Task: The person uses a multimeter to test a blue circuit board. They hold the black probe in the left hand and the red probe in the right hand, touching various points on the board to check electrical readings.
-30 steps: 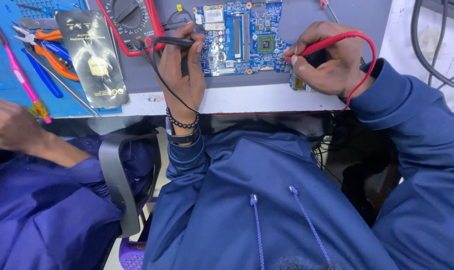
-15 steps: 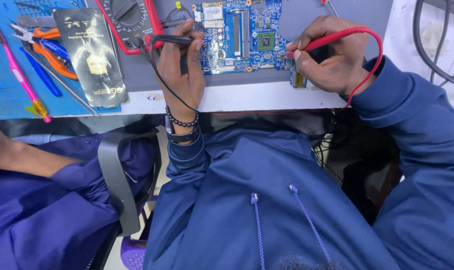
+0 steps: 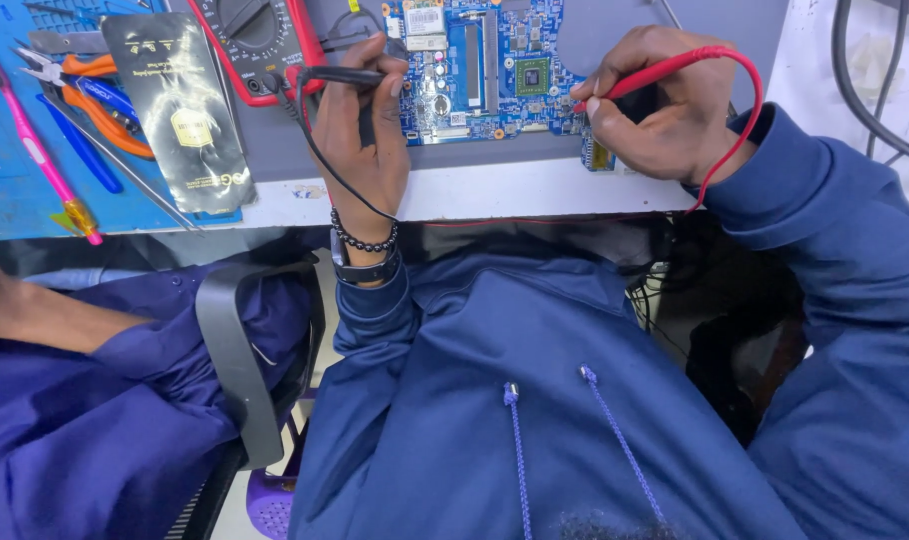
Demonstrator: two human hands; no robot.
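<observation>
A blue circuit board (image 3: 485, 70) lies on a grey mat at the table's far edge. My left hand (image 3: 360, 140) grips a black test probe (image 3: 340, 76), its tip pointing right at the board's left edge. My right hand (image 3: 665, 110) grips a red test probe (image 3: 665, 70) whose tip touches the board's right side. A red lead (image 3: 740, 130) loops round my right wrist. A black lead (image 3: 325, 170) runs down across my left hand. Both leads come from a red-cased multimeter (image 3: 255, 40) left of the board.
A blue mat (image 3: 15, 190) at the left holds a pink-handled tool (image 3: 35, 150), orange-handled pliers (image 3: 85, 90), tweezers and a black foil pouch (image 3: 180, 110). Another person's forearm (image 3: 45, 315) and blue sleeve sit at lower left beside a chair armrest (image 3: 240, 370). Cables (image 3: 875, 100) hang at right.
The other person's hand has pulled back from the blue mat to lower left. My view has shifted slightly; both probes stay at the board.
</observation>
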